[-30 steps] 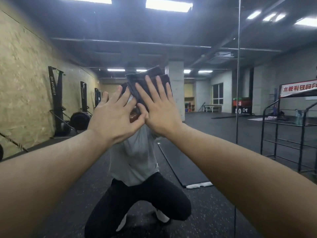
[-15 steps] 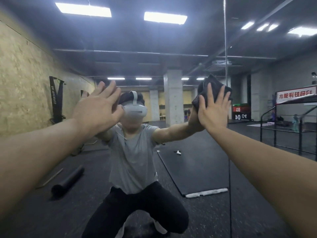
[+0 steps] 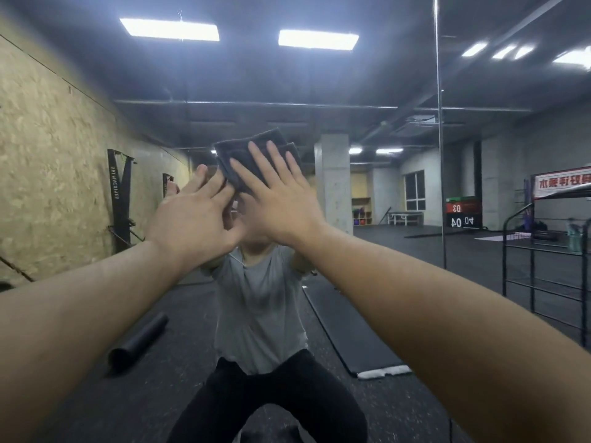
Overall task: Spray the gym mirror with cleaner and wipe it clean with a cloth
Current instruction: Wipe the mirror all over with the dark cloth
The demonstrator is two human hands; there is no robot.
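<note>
Wiping step underway: right hand (image 3: 281, 206) flat, fingers straight, pressing dark cloth (image 3: 252, 155) on mirror (image 3: 399, 193), mid-panel, well left of seam. Left hand (image 3: 192, 219) open alongside, touching cloth edge. Next probably a sweep across unwiped glass, steady pressure.

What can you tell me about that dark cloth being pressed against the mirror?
The cloth is dark grey, terry-like and folded into a thick, roughly square pad with layered edges showing. It lies flat against the mirror at about head height. The right hand presses it with straight, spread fingers; the left hand reaches its lower left edge. Its top corner sticks out above the fingertips.
</note>
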